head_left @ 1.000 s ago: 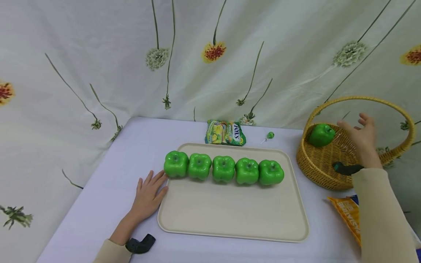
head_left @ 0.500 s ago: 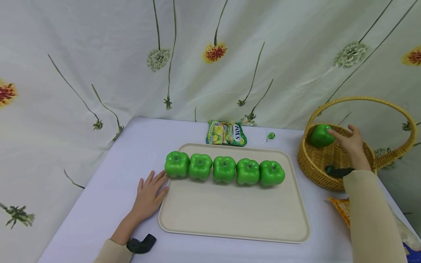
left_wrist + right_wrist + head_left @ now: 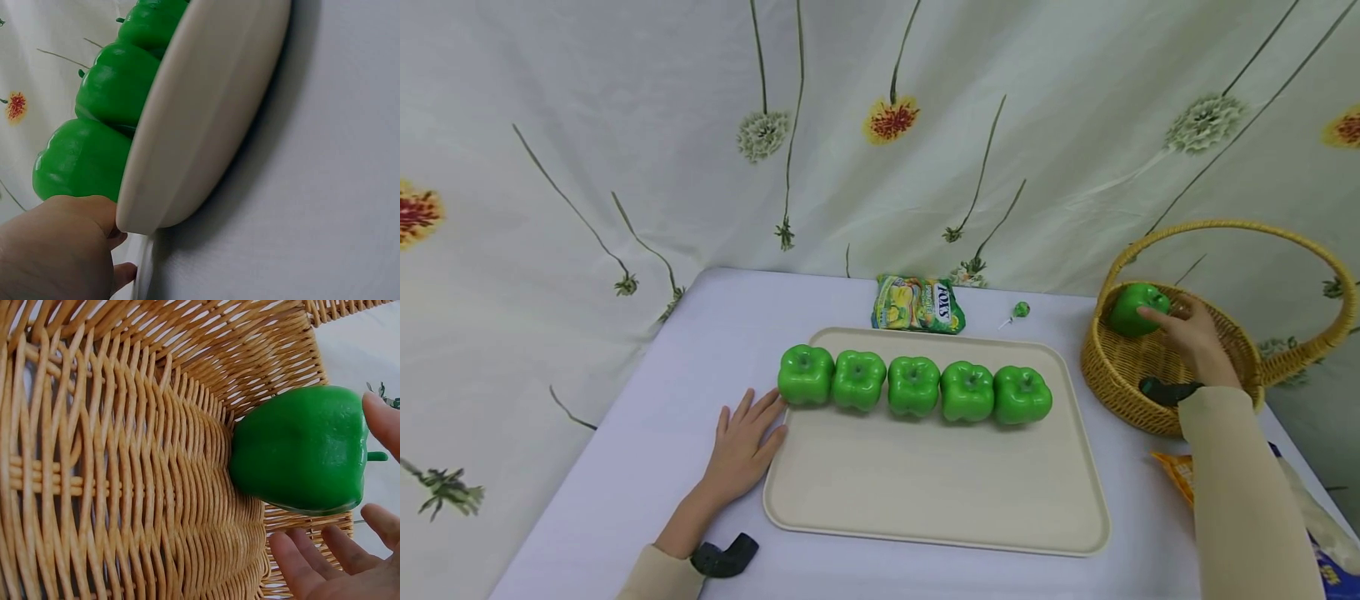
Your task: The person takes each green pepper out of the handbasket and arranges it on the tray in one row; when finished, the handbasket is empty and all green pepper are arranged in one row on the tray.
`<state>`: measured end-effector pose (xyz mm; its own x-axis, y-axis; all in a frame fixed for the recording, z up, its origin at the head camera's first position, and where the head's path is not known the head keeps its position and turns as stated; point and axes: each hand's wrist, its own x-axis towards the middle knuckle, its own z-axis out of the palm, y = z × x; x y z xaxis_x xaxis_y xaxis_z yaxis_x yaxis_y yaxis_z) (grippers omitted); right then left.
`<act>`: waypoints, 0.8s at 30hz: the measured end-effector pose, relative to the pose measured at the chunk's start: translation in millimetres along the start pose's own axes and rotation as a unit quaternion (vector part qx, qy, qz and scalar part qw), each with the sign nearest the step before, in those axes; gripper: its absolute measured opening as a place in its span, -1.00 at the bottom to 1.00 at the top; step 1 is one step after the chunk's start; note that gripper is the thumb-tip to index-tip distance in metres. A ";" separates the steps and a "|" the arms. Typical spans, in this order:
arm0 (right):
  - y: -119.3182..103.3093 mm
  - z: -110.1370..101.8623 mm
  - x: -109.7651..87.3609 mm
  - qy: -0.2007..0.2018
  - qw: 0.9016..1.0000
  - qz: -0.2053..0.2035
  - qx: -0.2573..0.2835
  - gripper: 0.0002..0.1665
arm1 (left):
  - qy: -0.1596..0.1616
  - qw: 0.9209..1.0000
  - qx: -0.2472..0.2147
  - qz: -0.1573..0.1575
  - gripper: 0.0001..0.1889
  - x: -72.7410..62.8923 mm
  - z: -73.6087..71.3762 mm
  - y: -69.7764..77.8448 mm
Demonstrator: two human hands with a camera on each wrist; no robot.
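Note:
A glossy green bell pepper (image 3: 1138,309) sits against the left inner wall of a wicker basket (image 3: 1131,410). My right hand (image 3: 1197,337) reaches into the basket beside it. In the right wrist view, the thumb (image 3: 382,422) lies right by the top of the pepper (image 3: 300,450), near its stem, and the spread fingers stand a little below it. Several more green bell peppers (image 3: 913,387) form a row along the beige tray (image 3: 936,492). My left hand (image 3: 747,442) rests flat at the tray's left edge, fingertips beside the leftmost pepper (image 3: 84,162).
A green and yellow FOX'S candy bag (image 3: 917,305) and a green lollipop (image 3: 1020,310) lie behind the tray. An orange packet (image 3: 1178,475) is partly covered by the right sleeve. The basket's tall handle (image 3: 1232,225) arches over its opening.
My right hand has moved left and down inside the basket, from its right side to the pepper there. My left hand and the row of peppers stay in place.

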<state>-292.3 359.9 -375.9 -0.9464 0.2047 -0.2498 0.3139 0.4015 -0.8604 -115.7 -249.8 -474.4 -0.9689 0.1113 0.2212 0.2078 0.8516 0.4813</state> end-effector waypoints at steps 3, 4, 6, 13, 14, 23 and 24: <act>2.0 0.2 2.3 -0.006 1.000 -0.004 -0.009 0.21 | 0.001 1.000 0.000 0.001 -0.49 0.1 0.2 0.1; 3.3 0.2 3.6 -0.005 1.000 -0.007 -0.011 0.20 | 0.001 1.000 0.000 0.002 -0.49 0.0 0.5 -0.2; 6.7 -0.4 7.6 -0.003 1.000 -0.009 -0.019 0.21 | 0.001 1.000 0.002 0.002 -0.49 -0.1 1.2 -0.9; 10.7 -1.3 12.9 0.005 1.000 -0.011 -0.012 0.12 | 0.003 1.000 0.003 0.003 -0.49 0.6 2.4 -2.8; 9.3 -1.0 11.3 0.007 1.000 -0.015 -0.013 0.10 | 0.003 1.000 0.003 0.003 -0.49 0.6 2.4 -2.8; 1.0 -1.9 -2.2 0.019 1.000 -0.018 -0.010 0.02 | 0.000 1.000 -0.003 0.003 -0.50 0.7 0.7 0.5; 0.1 -2.8 -3.7 0.017 1.000 -0.018 -0.006 0.03 | 0.000 1.000 -0.003 0.004 -0.50 0.7 0.5 0.8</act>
<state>-288.5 361.7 -373.8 -0.9540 0.2205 -0.2032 0.2808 0.4190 -0.8635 -116.2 -248.8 -474.3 -0.9672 0.1176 0.2252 0.2159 0.8476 0.4848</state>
